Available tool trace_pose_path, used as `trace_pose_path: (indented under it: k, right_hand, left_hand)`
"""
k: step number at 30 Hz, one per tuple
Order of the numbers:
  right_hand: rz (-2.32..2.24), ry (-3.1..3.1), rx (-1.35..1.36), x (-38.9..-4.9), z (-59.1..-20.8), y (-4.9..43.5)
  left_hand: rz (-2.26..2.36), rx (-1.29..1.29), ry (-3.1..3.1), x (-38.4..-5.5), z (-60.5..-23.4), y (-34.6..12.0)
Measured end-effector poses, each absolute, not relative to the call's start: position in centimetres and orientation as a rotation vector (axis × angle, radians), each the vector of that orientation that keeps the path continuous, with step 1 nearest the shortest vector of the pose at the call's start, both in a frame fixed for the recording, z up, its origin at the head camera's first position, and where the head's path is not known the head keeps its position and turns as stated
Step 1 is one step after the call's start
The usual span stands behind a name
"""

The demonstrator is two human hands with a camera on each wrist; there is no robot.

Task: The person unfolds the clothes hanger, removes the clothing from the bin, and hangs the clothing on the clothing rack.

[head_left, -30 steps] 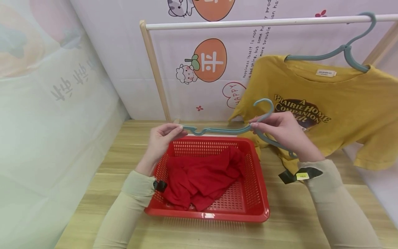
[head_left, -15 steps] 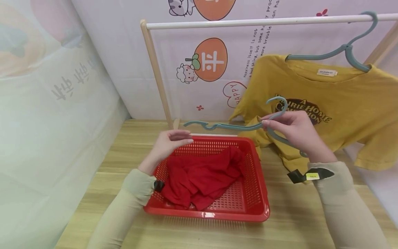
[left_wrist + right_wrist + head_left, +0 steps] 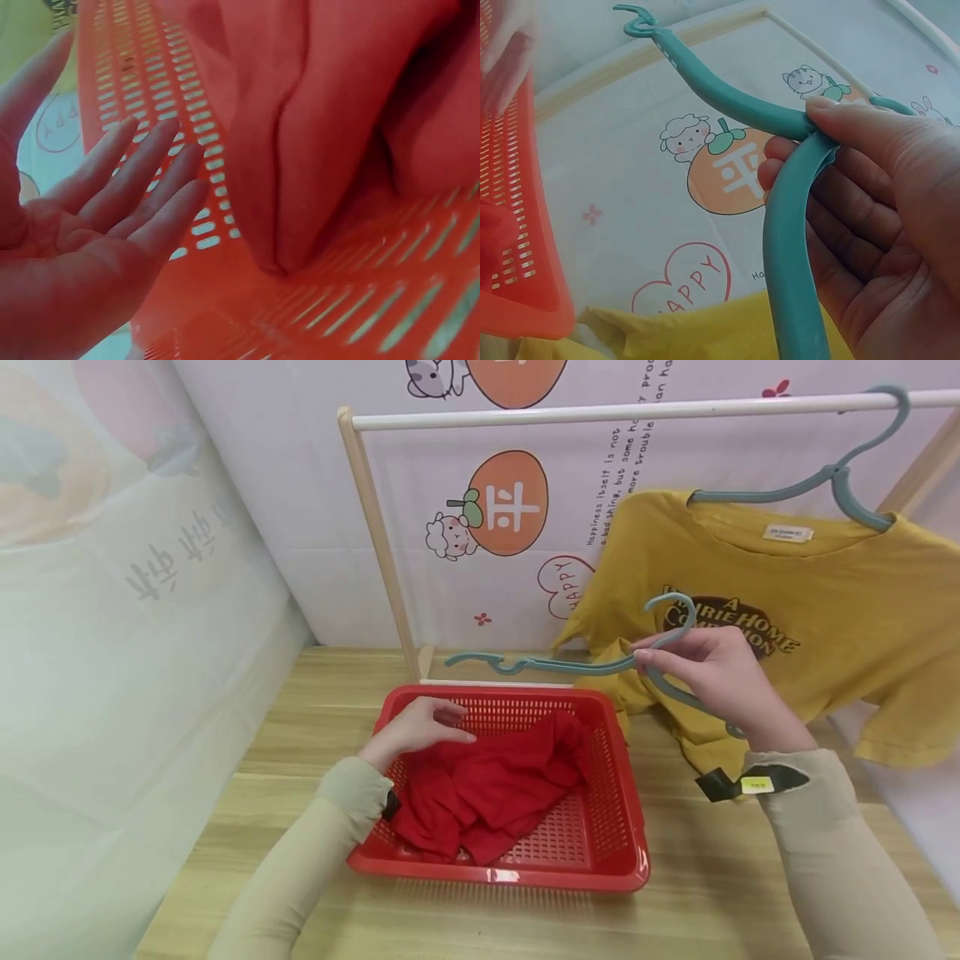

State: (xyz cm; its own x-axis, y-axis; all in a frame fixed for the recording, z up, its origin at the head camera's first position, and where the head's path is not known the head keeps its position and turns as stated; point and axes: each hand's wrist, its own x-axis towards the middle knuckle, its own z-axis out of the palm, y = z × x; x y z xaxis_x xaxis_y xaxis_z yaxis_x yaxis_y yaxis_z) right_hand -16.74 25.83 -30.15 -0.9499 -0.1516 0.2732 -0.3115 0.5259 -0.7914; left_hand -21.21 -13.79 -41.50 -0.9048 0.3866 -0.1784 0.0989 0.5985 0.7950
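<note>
My right hand [image 3: 708,672] pinches a teal plastic clothes hanger [image 3: 581,668] at its middle, just under the hook. One arm of the hanger reaches left above the back rim of the red basket [image 3: 630,827]; the other slants down behind my wrist. My left hand [image 3: 423,727] is over the basket's left side, fingers straight and slightly spread, holding nothing. Below it a crumpled red cloth garment [image 3: 495,785] lies in the basket. In the left wrist view the fingers [image 3: 142,172] are beside the slotted basket wall, with folds of the garment [image 3: 300,135] to their right.
A yellow T-shirt [image 3: 750,568] hangs from another teal hanger [image 3: 795,489] on the white rail [image 3: 600,415], at the right. The rack's wooden post [image 3: 378,543] stands behind the basket. Wood-grain table [image 3: 270,760] surrounds the basket, and printed cloth covers the walls.
My left hand has let go of the hanger's left end and come down over the basket. My right hand has shifted slightly right with the hanger.
</note>
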Motion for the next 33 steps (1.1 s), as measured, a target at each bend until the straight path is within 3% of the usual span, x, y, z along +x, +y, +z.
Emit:
trace_pose_path:
  k: [18,26,33]
  right_hand:
    - [1.398,-2.596,0.426,-16.5,-30.1,25.8]
    - [1.406,-2.579,0.437,-16.5,-30.3,25.8]
    - [1.384,-2.603,0.397,-16.7,-30.5,26.3]
  left_hand:
    - [0.926,0.336,2.523,-22.4,-42.2,-13.8]
    - [1.074,0.228,2.531,-22.4,-41.7,-14.4]
    - [1.262,0.345,2.549,-22.2,-41.0,-14.9]
